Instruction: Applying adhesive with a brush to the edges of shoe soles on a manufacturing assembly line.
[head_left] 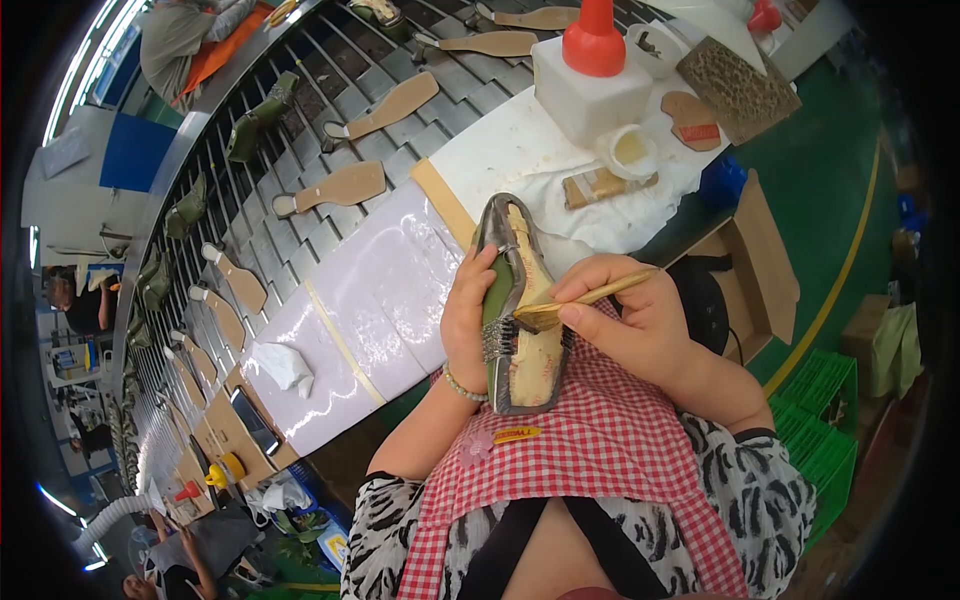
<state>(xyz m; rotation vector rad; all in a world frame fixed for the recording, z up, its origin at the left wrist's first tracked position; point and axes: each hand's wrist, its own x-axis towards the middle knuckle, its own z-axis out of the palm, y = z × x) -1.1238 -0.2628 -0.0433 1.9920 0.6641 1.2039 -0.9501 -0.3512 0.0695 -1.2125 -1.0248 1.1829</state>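
Head view: green shoe [533, 362], underside up, is grasped by left hand [466, 325]; brush [600, 291] is pinched by right hand [640, 318], bristles [540, 318] at underside.

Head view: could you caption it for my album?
The left hand steadies a green shoe, underside up, while the right hand holds a slim-handled tool over it.

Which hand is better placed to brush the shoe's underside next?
Probably the right hand: it holds the brush with its tip over the shoe's pale underside. The left hand is busy holding the shoe's side.
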